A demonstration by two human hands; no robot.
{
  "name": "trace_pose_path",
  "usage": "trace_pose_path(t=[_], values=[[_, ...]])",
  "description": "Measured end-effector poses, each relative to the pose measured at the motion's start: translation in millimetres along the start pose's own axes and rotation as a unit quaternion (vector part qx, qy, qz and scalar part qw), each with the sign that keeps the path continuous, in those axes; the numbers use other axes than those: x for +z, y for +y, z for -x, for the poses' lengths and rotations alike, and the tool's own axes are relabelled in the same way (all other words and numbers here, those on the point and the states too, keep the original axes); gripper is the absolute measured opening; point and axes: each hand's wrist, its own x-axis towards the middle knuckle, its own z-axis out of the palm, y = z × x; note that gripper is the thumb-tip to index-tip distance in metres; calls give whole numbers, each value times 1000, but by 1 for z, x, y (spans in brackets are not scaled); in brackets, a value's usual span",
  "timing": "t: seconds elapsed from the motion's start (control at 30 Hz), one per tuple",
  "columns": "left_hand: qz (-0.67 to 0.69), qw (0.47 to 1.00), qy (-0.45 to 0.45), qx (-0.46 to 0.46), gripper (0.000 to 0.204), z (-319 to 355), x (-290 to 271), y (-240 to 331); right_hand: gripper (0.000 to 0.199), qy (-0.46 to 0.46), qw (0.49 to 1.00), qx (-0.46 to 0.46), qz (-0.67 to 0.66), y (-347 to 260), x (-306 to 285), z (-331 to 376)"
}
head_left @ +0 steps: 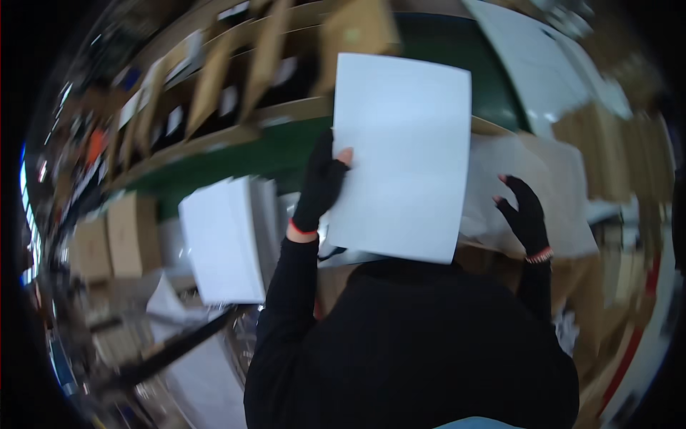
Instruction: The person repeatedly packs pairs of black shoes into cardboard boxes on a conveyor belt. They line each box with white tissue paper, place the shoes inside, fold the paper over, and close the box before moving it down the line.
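My left hand (321, 183), in a black fingerless glove, grips the left edge of a large white rectangular sheet (401, 157), with the bare thumb lying on its face. The sheet is held up in front of my body; whether it is stiff card or a thin flat box I cannot tell. To the right of it, my right hand (524, 211) hangs with thumb and fingers apart and nothing between them. Behind that hand lies a translucent white wrapping sheet (554, 171) over what looks like an open cardboard box (575, 282). My left fingers are hidden behind the white sheet.
On the left leans a stack of similar white sheets (223, 243), beside brown cardboard boxes (134, 232). Beyond a green surface (236, 157) stands a row of cardboard compartments (214, 100). Brown cardboard pieces (600, 150) stand at the right. Parts of the picture are blurred.
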Motion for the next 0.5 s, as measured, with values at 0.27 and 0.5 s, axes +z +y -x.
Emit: trace_pose_path(t=[0.27, 0.5], values=[[-201, 962, -133, 131, 61, -19, 191, -113, 45, 73, 983, 146, 87, 118, -27, 67], [-209, 958, -191, -52, 71, -4, 231, -114, 58, 241, 931, 238, 137, 210, -49, 112]])
